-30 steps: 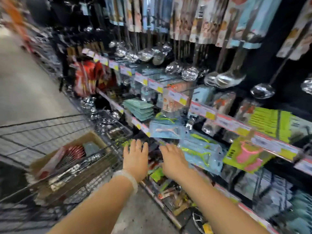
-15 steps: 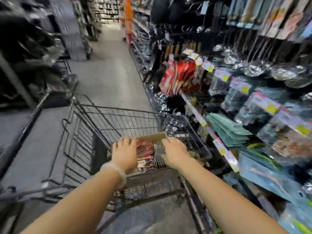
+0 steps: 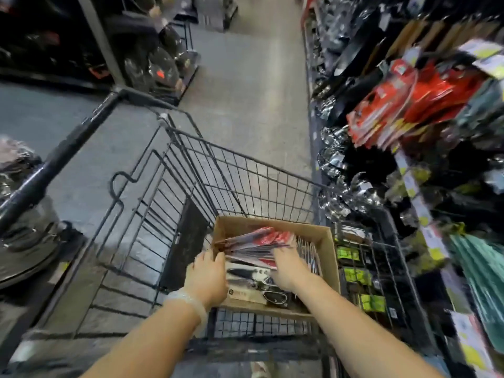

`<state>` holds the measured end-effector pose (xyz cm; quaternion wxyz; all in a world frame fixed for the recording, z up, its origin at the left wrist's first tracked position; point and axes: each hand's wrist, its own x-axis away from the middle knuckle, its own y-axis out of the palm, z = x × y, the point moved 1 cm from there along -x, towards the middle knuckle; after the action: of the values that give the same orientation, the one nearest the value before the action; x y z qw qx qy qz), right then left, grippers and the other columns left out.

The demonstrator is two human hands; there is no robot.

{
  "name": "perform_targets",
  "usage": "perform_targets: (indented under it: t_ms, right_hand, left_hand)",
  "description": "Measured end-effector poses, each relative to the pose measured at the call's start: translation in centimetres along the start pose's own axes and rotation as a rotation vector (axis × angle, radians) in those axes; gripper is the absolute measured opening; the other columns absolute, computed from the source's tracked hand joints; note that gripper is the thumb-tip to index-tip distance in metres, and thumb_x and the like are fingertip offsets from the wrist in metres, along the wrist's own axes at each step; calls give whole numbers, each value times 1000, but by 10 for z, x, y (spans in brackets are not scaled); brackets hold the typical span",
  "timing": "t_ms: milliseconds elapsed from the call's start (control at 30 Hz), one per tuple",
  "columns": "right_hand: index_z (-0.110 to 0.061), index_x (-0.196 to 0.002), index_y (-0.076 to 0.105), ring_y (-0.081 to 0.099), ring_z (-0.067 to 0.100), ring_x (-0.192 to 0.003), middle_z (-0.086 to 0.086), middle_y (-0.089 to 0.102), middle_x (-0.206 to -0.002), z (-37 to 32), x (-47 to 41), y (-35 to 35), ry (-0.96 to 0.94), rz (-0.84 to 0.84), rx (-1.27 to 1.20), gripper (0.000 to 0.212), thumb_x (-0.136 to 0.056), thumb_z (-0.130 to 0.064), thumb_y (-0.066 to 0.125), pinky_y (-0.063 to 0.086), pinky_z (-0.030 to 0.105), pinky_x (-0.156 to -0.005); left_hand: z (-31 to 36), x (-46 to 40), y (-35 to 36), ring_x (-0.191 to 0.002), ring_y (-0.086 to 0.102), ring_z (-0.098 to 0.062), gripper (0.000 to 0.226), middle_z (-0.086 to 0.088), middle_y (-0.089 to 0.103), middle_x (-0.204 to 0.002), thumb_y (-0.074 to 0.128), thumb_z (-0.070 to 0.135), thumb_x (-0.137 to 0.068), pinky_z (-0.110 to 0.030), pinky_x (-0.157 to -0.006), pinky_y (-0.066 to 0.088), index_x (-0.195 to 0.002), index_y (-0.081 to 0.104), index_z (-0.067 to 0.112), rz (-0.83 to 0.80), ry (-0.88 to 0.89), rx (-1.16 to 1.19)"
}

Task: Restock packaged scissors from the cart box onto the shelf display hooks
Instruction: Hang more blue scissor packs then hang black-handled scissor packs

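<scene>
A brown cardboard box (image 3: 326,241) sits in the wire cart (image 3: 231,175) and holds several flat packs of scissors (image 3: 259,241) with red and black handles. Both my hands are inside the box. My left hand (image 3: 208,274) lies at the box's left side, fingers on the edge of the stacked packs. My right hand (image 3: 286,267) rests on top of the packs in the middle, fingers spread toward them. Whether either hand grips a pack is hidden by the backs of the hands. The shelf display (image 3: 425,186) runs along the right.
Red packaged goods (image 3: 392,105) hang on the shelf at upper right, with metal kitchenware (image 3: 332,165) below and teal packs (image 3: 482,271) at lower right. The aisle floor (image 3: 253,85) stretches ahead. Dark stacked goods (image 3: 24,241) stand at the left.
My view swung from the shelf to the cart. Both hands moved off the shelf packs and down into the box, onto the scissors packs.
</scene>
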<state>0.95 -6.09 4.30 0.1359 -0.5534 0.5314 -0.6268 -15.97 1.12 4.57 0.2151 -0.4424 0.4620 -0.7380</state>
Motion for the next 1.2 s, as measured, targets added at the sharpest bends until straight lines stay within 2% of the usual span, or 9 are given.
perform_targets:
  t_ms: [267, 433, 533, 600, 733, 900, 967, 1100, 1200]
  right_hand:
    - [-8, -132, 42, 44, 33, -125, 14, 46, -135, 23, -109, 70, -146, -304, 103, 44, -89, -15, 52, 39, 44, -103]
    - [-9, -125, 47, 48, 33, -119, 16, 49, -130, 23, -147, 108, -234, -424, 119, 38, -91, -25, 52, 44, 39, -96]
    - [-12, -128, 45, 45, 32, -121, 12, 51, -130, 19, -158, 123, -242, -379, 150, 51, -90, -46, 50, 40, 40, -98]
    - [-16, -135, 39, 40, 31, -127, 9, 48, -135, 13, -161, 130, -223, -328, 192, 60, -87, -51, 51, 35, 41, -102]
    - [-17, -135, 39, 36, 29, -130, 9, 42, -140, 1, -166, 141, -169, -278, 232, 64, -81, -40, 64, 29, 39, -108]
    - [-16, -130, 48, 41, 29, -127, 10, 47, -134, -2, -167, 134, -148, -250, 258, 43, -87, -19, 56, 32, 38, -106]
    - [-19, -130, 48, 46, 29, -124, 10, 52, -131, 0, -156, 134, -151, -267, 202, 38, -92, -17, 50, 37, 37, -102]
    - [-22, -126, 51, 59, 27, -111, 8, 62, -118, 4, -134, 112, -197, -247, -29, 34, -93, -16, 50, 47, 34, -90]
    - [-15, -109, 58, 60, 27, -102, 8, 64, -107, 5, -127, 72, -209, -220, -179, 20, -91, -24, 55, 47, 32, -82]
  left_hand:
    - [6, -69, 59, -128, 41, -28, 63, -6, 43, -137, 54, 29, -82, -42, -105, 40, -140, 31, 24, -263, -238, 257]
    - [4, -84, 88, -127, 44, -26, 53, -6, 44, -137, 51, 33, -87, -38, -107, 38, -137, 34, 27, -345, -348, 388]
    - [-2, -86, 98, -113, 54, -20, 35, -1, 54, -127, 49, 35, -88, -39, -101, 45, -123, 48, 32, -327, -386, 472]
    - [-5, -86, 105, -112, 54, -19, 31, 0, 54, -124, 47, 36, -90, -38, -100, 45, -120, 50, 31, -337, -413, 493]
    - [-6, -87, 109, -116, 54, -19, 35, 1, 53, -125, 51, 40, -88, -38, -102, 45, -122, 49, 29, -343, -434, 540]
    - [-10, -88, 115, -123, 49, -20, 51, 0, 47, -134, 58, 28, -87, -38, -105, 43, -135, 41, 27, -336, -450, 556]
    - [-10, -84, 111, -124, 48, -21, 58, -2, 46, -135, 61, 22, -86, -38, -105, 44, -139, 37, 26, -366, -462, 570]
    - [-7, -74, 92, -111, 59, -19, 31, -2, 61, -122, 55, 21, -90, -33, -97, 49, -121, 55, 20, -398, -465, 559]
    - [-6, -65, 75, -110, 60, -21, 28, -2, 65, -114, 60, 25, -88, -33, -97, 49, -114, 61, 16, -353, -486, 680]
